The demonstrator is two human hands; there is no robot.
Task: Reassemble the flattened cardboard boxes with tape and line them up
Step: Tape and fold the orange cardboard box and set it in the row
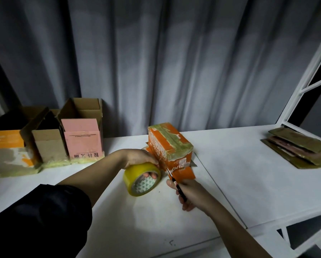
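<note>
Two hands meet at the near end of the orange box (168, 146), which lies on its side on the white tabletop (230, 179), slightly left of centre, its upper faces crossed with strips of yellowish tape. Our left hand (140, 157) grips the yellow tape roll (142, 178) from above, fingertips curled through its core, and the roll sits just to the left of the box's near flap (184, 173). Our right hand (188, 195) holds a slim black-handled blade tool (174, 181) pinched in its grip; whether it is scissors or a knife we cannot tell. Its tip points up and left to the gap between the roll and the box's near corner. That hand lies just in front of the box, its knuckles near the flap's lower edge.

At the far left, against the grey curtain (174, 62), we see three boxes standing open side by side: an orange-and-white box (5, 146), a plain brown box (48, 144) and a pink box (82, 140), their bottoms wrapped in tape. Well apart on the right, a stack of flattened cardboard (297, 146) lies beside a white frame (308, 79).
</note>
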